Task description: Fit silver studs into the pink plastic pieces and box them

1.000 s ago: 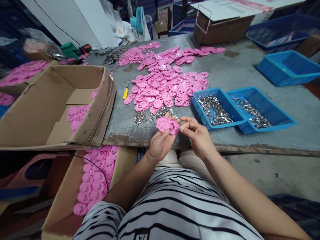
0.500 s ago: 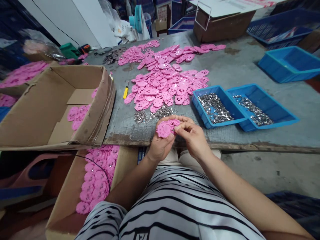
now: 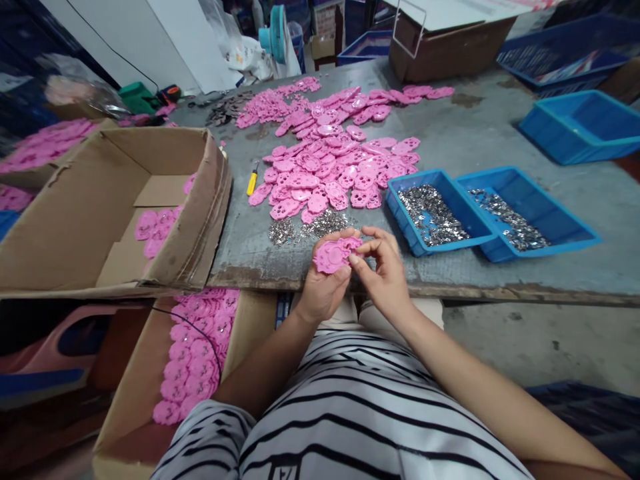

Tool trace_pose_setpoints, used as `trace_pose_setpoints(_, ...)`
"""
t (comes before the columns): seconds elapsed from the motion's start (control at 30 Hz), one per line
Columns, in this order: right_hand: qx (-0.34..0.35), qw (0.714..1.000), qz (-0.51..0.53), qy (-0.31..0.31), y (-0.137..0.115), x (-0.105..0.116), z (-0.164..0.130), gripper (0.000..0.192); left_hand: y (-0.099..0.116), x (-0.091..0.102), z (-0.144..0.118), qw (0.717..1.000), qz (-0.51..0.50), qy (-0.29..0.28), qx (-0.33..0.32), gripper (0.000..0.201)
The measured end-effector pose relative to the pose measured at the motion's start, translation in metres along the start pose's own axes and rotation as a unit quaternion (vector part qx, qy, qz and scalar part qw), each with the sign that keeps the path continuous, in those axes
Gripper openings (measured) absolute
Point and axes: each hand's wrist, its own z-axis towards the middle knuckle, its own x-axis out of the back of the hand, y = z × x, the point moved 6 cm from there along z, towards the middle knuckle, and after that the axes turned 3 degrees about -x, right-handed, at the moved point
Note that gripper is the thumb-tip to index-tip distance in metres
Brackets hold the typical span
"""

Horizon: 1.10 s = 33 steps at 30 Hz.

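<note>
A pink plastic part (image 3: 332, 256) with a scalloped outline and raised moulded shapes is in my left hand (image 3: 320, 291), gripped between thumb and fingers above the table's front edge. My right hand (image 3: 386, 275) has its thumb and index fingertip at the right edge of this part; any small piece between them is too small to make out. Just beyond my hands lie small heaps of shiny metal bits (image 3: 326, 223). Behind those spreads a big pile of similar pink parts (image 3: 320, 167).
Two blue trays (image 3: 434, 248) (image 3: 565, 245) of small metal pieces stand to the right, near another blue tray (image 3: 565, 133). A yellow-handled screwdriver (image 3: 252, 183) lies left of the pile. An open cardboard box (image 3: 65, 220) is at left; below, another box (image 3: 125, 400) holds stacked pink parts.
The fingers of my right hand have lifted and spread a little at the part's right edge. My left hand and the pink part have hardly moved.
</note>
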Motion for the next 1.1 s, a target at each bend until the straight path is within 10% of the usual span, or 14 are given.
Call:
trace_pose_setpoints(0.3, 0.083, 0.978, -0.182, 0.056, 0.003, 0.061, 0.053, 0.003, -0.001, 0.007, 0.004, 0.999, -0.01, 0.03, 0.03, 0.047)
trace_pose_setpoints(0.4, 0.015, 0.912, -0.406, 0.047, 0.022, 0.094, 0.094, 0.015, -0.006, 0.013, 0.004, 0.998, 0.007, 0.052, 0.047, 0.05)
trace_pose_setpoints(0.6, -0.163, 0.75, -0.616, -0.179, 0.06, 0.099, 0.113, 0.021, -0.028, 0.022, 0.005, 0.988, 0.037, 0.048, 0.141, 0.054)
trace_pose_setpoints(1.1, -0.201, 0.784, -0.573, -0.128, 0.048, 0.106, 0.107, 0.026, -0.037, 0.027, 0.013, 0.983, 0.035, 0.052, 0.174, 0.042)
